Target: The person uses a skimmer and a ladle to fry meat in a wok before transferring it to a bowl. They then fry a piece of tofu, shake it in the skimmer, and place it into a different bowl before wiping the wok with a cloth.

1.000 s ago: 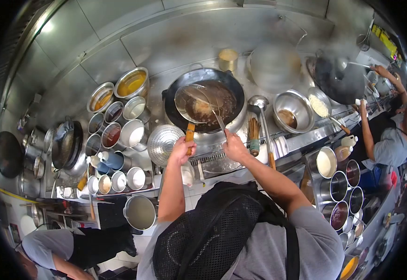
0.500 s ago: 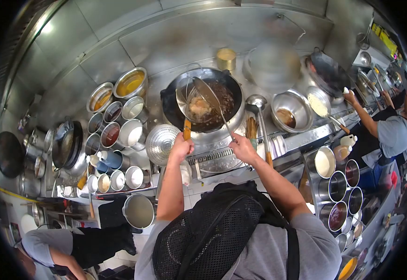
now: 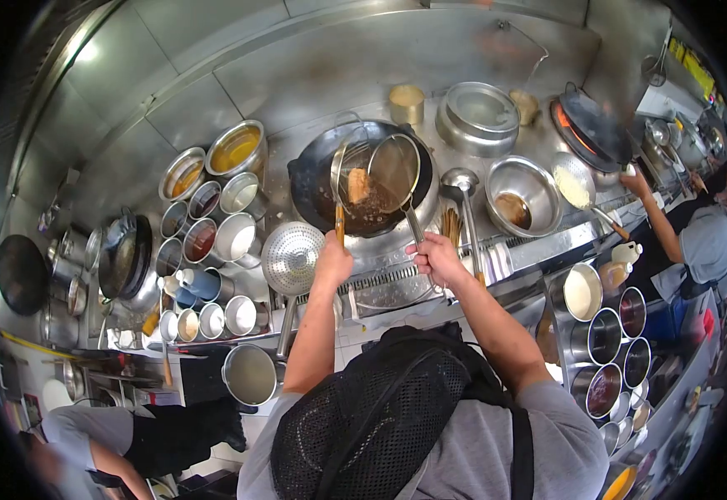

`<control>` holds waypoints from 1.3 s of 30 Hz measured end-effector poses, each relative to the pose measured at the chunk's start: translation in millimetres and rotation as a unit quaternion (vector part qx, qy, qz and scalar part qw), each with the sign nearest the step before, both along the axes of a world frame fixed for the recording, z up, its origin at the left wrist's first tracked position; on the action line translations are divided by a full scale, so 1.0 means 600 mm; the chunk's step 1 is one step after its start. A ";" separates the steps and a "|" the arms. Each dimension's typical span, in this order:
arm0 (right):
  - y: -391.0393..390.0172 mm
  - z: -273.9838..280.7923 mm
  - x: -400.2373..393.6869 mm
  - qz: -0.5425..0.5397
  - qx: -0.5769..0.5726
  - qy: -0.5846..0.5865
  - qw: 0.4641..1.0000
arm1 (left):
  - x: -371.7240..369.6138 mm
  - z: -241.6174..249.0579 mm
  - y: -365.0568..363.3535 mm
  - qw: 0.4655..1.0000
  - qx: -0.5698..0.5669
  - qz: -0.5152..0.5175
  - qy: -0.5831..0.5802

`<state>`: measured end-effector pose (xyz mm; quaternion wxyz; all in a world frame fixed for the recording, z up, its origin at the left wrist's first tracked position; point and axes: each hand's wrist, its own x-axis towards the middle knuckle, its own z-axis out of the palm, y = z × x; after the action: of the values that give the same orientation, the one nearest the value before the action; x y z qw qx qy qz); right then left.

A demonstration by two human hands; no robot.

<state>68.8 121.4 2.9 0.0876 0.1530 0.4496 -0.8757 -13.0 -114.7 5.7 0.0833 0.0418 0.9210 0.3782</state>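
Note:
My left hand (image 3: 334,260) is closed around the wooden handle of a wire skimmer (image 3: 339,223), whose head is tilted over a black wok (image 3: 305,187). My right hand (image 3: 442,260) grips the metal handle of a round fine-mesh strainer (image 3: 398,163), its head tilted beside the skimmer. Between the two heads is a golden-brown piece of fried food (image 3: 358,185); whether it rests on the skimmer is hard to tell. Dark bubbling liquid (image 3: 376,218) lies below in the wok.
Left of the wok are a perforated ladle (image 3: 290,257) and several sauce pots (image 3: 236,237). A ladle (image 3: 461,181), steel bowl (image 3: 523,177) and large pot (image 3: 477,125) sit right. One co-worker (image 3: 697,237) handles a wok (image 3: 592,133) over flame; another person (image 3: 101,442) is lower left.
The strainer in my right hand has turned from edge-on to show its round mesh. The skimmer has tipped and shifted right. Haze over the large pot has cleared, and flame shows under the co-worker's wok.

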 end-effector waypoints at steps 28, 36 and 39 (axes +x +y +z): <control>0.036 -0.031 -0.020 -0.010 0.027 -0.006 1.000 | 0.040 -0.008 -0.019 0.953 0.283 0.074 -0.084; 0.020 -0.011 -0.010 -0.077 -0.084 -0.013 0.993 | 0.052 0.011 -0.013 0.954 0.288 0.066 -0.041; 0.029 -0.031 -0.015 -0.056 -0.108 0.013 0.992 | 0.049 0.002 -0.012 0.964 0.259 0.062 -0.024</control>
<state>60.1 138.7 -15.7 0.0488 0.1566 0.3440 -0.9245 16.2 -121.9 6.8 0.0680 -0.0047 0.7902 0.6090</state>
